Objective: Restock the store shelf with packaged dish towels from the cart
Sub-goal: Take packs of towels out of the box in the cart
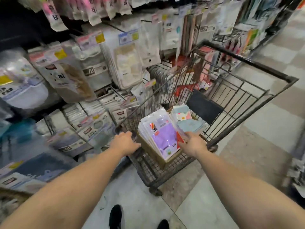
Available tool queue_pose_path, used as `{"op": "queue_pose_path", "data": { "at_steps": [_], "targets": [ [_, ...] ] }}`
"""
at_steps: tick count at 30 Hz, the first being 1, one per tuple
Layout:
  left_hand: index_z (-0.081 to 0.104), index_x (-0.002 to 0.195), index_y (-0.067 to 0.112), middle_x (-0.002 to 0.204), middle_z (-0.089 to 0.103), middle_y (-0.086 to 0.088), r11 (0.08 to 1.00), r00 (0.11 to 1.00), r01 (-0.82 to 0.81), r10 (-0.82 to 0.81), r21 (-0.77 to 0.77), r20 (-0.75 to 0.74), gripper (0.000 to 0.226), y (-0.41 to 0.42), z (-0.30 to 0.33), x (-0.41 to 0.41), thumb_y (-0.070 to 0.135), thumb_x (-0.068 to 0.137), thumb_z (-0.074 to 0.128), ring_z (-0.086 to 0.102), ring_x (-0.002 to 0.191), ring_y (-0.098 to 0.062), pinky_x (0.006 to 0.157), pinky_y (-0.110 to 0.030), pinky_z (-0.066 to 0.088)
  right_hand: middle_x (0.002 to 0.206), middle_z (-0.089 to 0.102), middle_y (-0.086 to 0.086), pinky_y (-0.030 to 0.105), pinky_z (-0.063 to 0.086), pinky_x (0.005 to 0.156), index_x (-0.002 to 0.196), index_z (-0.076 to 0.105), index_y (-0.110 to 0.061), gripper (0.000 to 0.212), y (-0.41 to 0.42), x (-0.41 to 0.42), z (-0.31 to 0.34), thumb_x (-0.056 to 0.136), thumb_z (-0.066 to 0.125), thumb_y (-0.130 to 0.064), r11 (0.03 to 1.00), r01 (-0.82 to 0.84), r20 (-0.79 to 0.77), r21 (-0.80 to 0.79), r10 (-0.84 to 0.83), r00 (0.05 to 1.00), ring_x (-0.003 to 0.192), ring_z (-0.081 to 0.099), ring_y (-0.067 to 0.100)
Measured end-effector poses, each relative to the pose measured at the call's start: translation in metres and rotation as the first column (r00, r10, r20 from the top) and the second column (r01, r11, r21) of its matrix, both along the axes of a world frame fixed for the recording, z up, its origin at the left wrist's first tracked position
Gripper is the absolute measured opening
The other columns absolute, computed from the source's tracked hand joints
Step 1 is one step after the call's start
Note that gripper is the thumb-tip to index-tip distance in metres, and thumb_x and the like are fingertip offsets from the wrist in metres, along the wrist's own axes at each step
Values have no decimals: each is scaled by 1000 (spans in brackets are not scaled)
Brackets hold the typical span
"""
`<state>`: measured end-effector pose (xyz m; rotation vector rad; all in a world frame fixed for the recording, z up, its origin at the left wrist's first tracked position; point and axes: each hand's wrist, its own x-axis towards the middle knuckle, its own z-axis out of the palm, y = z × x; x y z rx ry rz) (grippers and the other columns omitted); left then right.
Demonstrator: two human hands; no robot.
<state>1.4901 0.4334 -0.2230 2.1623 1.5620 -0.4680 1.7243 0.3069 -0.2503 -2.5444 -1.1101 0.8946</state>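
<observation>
A stack of purple packaged dish towels (pixel 163 134) stands on edge in a cardboard box (pixel 152 152) at the near end of the wire cart (pixel 247 61). Behind it sits a second stack of pale blue packs (pixel 187 120). My right hand (pixel 193 143) holds the right edge of the front purple pack, thumb on its face. My left hand (pixel 125 142) is at the cart's near left corner, its fingers reaching toward the left side of the box and holding nothing. The store shelf (pixel 92 103) with hanging and stacked packs fills the left.
A dark flap (pixel 203 108) lies in the cart's far half. More packaged goods hang on racks (pixel 194 30) behind the cart. Tiled floor (pixel 272 123) opens to the right. My shoes (pixel 115 215) stand just short of the cart.
</observation>
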Motion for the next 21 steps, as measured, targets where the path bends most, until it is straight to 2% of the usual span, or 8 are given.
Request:
{"op": "queue_pose_path", "data": {
  "at_steps": [4, 7, 9, 11, 14, 18, 21],
  "targets": [
    [44, 141, 12, 141, 50, -15, 995, 999, -6, 10, -100, 44, 71, 26, -29, 18, 58, 89, 59, 49, 128, -34, 101, -37, 45, 129, 61, 13, 38, 49, 96, 139, 50, -20, 57, 20, 11, -15, 87, 66, -41, 998, 46, 0, -37, -46, 999, 116, 59, 34],
    [45, 141, 13, 140, 53, -13, 983, 996, -21, 37, -181, 83, 72, 51, -57, 28, 57, 87, 62, 51, 126, -33, 101, -38, 46, 121, 64, 12, 37, 50, 93, 137, 51, -22, 54, 41, 12, -29, 87, 64, -41, 993, 86, -8, -75, -87, 996, 109, 61, 32],
    [50, 137, 15, 137, 57, -10, 976, 992, -18, 45, -217, 121, 66, 70, -72, 35, 54, 86, 65, 54, 125, -30, 99, -34, 45, 111, 68, 9, 35, 51, 90, 139, 49, -25, 56, 57, 11, -42, 86, 65, -37, 989, 126, -31, -83, -128, 991, 101, 64, 29],
    [56, 128, 16, 128, 61, -6, 961, 987, -15, 57, -275, 147, 54, 89, -86, 43, 49, 87, 67, 58, 118, -27, 94, -32, 46, 108, 70, 5, 35, 53, 89, 137, 48, -29, 58, 72, 9, -59, 83, 66, -41, 979, 168, -46, -115, -174, 984, 97, 66, 27],
    [62, 114, 20, 117, 65, -3, 930, 981, -32, 99, -365, 167, 33, 114, -108, 52, 41, 89, 68, 61, 106, -24, 92, -30, 48, 119, 66, 7, 42, 53, 93, 136, 46, -30, 62, 92, 5, -86, 79, 64, -48, 956, 178, -58, -232, -196, 979, 105, 64, 31],
    [58, 128, 15, 126, 62, -8, 900, 974, -73, 157, -429, 163, 45, 139, -136, 61, 40, 92, 66, 59, 116, -30, 84, -27, 42, 128, 63, 13, 38, 48, 98, 138, 49, -18, 59, 119, -3, -114, 86, 68, -37, 934, 216, -70, -286, -245, 967, 116, 60, 33],
    [58, 128, 16, 122, 63, -7, 865, 958, -122, 230, -487, 169, 45, 146, -162, 64, 38, 90, 68, 60, 112, -28, 84, -27, 44, 142, 53, 14, 37, 43, 104, 148, 40, -15, 65, 131, -9, -145, 91, 65, -35, 922, 220, -113, -318, -267, 957, 126, 53, 32]
  ]
}}
